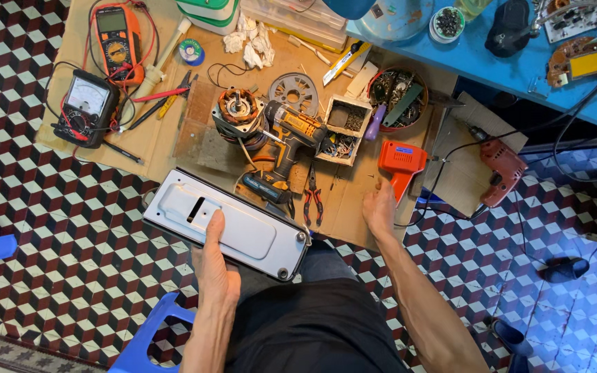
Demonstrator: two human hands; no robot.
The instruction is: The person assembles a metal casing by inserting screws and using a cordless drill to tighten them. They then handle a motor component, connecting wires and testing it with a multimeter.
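— Nearest, what's the left hand [214, 257] doing?

— Flat and open, fingers together, pressing on a grey metal cover plate [226, 222], smooth, rounded at the corners, slotted, lying tilted over the person's lap at the cardboard sheet's [174, 131] edge.

— And the right hand [380, 207]?

— Loosely open, holding nothing, fingertips on the cardboard just beside an orange plastic glue gun [401, 164].

— Smaller bits?

— Yellow cordless drill [286, 148], copper-wound motor stator [238, 114], red-handled pliers [312, 197] between the hands.
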